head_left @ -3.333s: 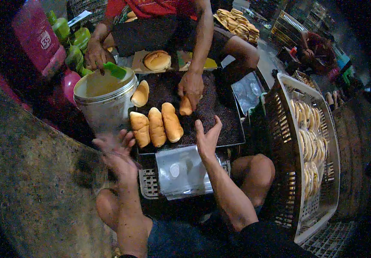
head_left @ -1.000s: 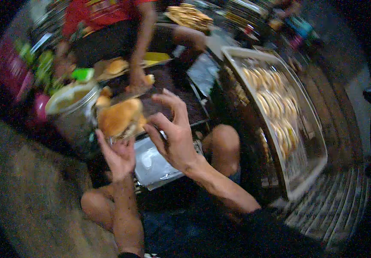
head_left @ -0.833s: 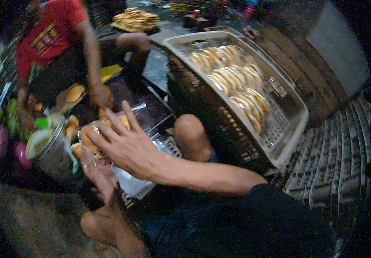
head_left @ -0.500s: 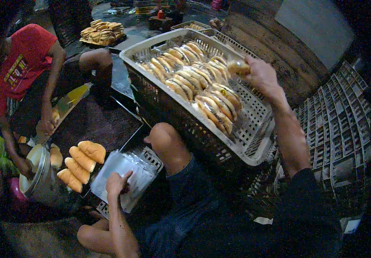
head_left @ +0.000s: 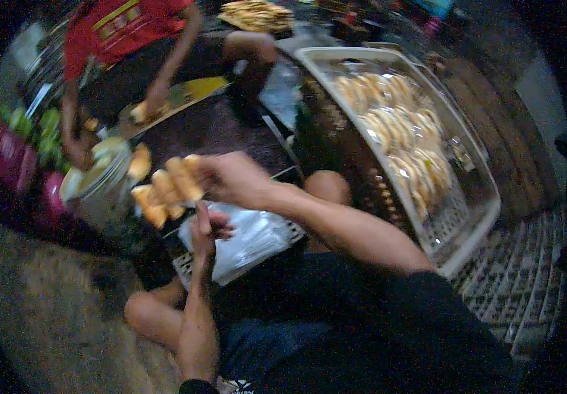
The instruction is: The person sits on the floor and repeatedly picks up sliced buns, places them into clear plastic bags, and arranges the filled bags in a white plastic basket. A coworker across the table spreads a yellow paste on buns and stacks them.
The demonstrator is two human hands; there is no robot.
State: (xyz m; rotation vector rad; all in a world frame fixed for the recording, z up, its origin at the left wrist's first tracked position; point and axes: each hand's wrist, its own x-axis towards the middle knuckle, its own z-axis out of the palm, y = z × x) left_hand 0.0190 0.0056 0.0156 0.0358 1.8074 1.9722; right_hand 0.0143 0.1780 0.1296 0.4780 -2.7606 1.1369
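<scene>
Right forearm: slanting in from my lower right, up and leftward across my lap, elbow sitting wide. Right hand (head_left: 240,180) is hanging above the near edge of the dark tray (head_left: 214,134), back upward, fingers bending over the rightmost of the split-looking row of long buns (head_left: 183,178). Blur and my own knuckles are hiding the fingertips; I cannot tell whether they are closing on bread.

Left forearm: standing nearly upright from the lower edge. Left hand (head_left: 206,226) is sitting just below the row, over the clear plastic bags (head_left: 250,241), thumb pointing up, fingers loosely curling rightward, nothing showing in the grip.

Buns are lying side by side at the tray's near left corner, long axes slanting from upper left to lower right, near ends pointing toward me and slightly right. Another bun (head_left: 140,163) is resting beside the bucket (head_left: 109,176), its long axis running steeper.
</scene>
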